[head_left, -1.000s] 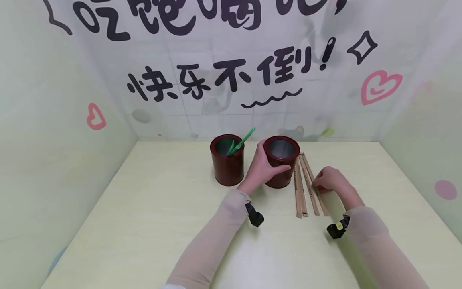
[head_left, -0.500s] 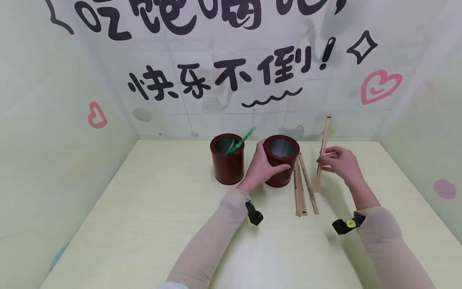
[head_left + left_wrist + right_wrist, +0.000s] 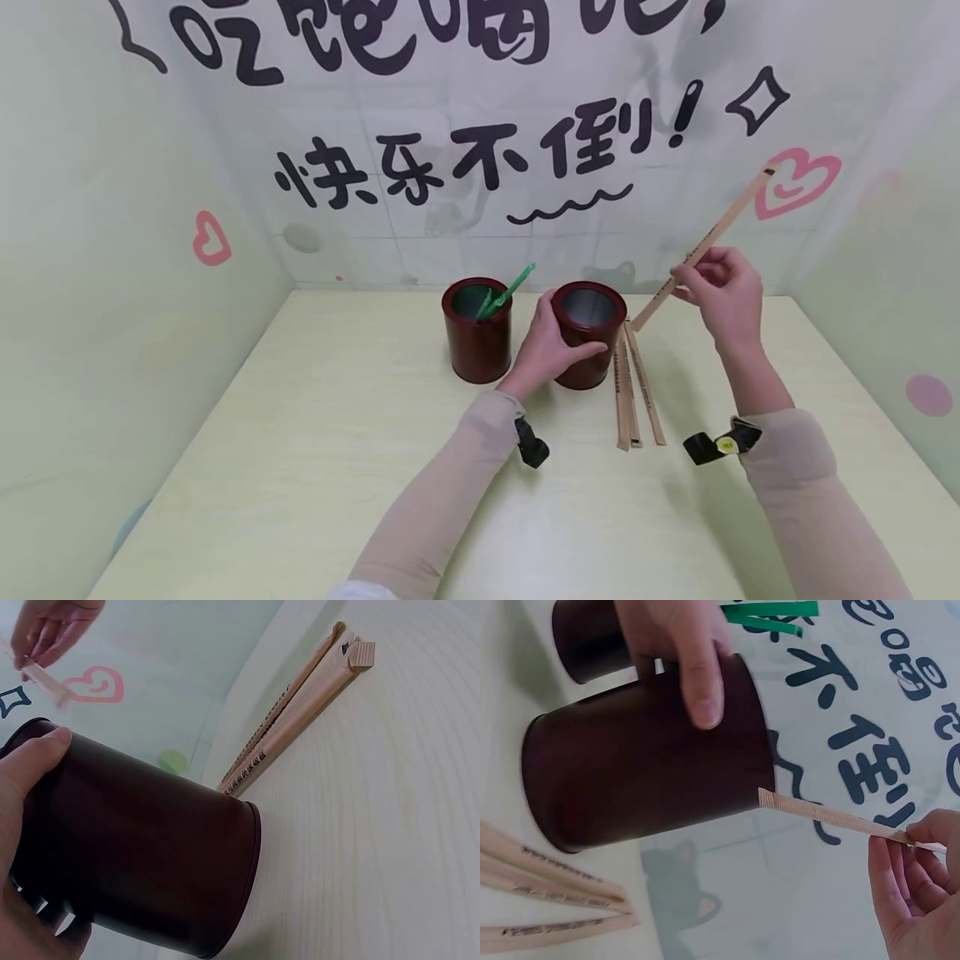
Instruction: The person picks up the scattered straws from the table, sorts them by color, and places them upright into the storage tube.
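My left hand point(image 3: 546, 348) grips a dark red can point(image 3: 587, 373), thumb across its front and fingers round the far left side. The can stands upright on the table, its open top showing a bare inside. My right hand point(image 3: 726, 293) pinches a brown paper-wrapped straw point(image 3: 733, 215) between thumb and fingers, up in the air right of the can. It slants, its lower end close to the can's rim in the right wrist view. Three more brown paper-wrapped straws point(image 3: 647, 392) lie on the table beside the can, fanned out, with dark print point(image 3: 259, 763).
A second dark red can point(image 3: 480, 354) stands left of my left hand, with green-wrapped straws point(image 3: 514, 287) leaning out of its top. The pale wooden table point(image 3: 300, 433) ends at a back wall point(image 3: 360, 258) with black lettering; side walls rise left and right.
My right hand has picked up one brown straw from the row on the table, lifted it and tilted its lower end toward the can's rim. The left hand stays on the can.
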Demonstrator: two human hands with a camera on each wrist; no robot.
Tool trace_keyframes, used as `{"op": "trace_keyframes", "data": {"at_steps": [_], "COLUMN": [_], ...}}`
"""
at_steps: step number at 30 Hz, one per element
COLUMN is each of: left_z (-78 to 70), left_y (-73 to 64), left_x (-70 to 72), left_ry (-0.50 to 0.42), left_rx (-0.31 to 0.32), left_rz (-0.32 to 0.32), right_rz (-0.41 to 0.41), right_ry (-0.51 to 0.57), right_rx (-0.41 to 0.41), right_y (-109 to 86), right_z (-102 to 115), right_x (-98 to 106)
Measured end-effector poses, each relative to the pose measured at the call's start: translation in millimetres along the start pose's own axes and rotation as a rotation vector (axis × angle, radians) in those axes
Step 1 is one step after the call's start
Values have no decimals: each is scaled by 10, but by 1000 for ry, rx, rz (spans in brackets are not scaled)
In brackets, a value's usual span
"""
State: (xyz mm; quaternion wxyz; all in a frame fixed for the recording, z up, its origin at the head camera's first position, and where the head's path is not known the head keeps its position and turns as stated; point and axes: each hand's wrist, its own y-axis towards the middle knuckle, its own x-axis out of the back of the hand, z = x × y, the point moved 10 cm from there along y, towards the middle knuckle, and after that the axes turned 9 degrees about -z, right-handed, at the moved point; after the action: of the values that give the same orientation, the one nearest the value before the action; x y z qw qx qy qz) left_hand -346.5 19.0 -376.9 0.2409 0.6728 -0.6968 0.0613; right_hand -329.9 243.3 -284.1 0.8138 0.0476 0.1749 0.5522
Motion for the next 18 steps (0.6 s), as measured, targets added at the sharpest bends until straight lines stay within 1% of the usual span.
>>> {"op": "trace_keyframes", "data": {"at_steps": [3,8,12,18], "left_z": [-1,-2,6,15], "left_y": [-1,5,12,1], "left_x": [-4,-2,-4,-8], "left_ry": [-5,3,13,20], "left_rx": [-1,1,5,8], "left_rz": [-1,-4,-4,6], "right_rz": [-7,0,26,48], "right_ry": [24,-8,-19,-46], "right_rx": [22,55,66,71], "right_y": [17,6,-20,-51], "right_z": [104,195,179,103], "right_x": [-61,-210,-324,-435]}}
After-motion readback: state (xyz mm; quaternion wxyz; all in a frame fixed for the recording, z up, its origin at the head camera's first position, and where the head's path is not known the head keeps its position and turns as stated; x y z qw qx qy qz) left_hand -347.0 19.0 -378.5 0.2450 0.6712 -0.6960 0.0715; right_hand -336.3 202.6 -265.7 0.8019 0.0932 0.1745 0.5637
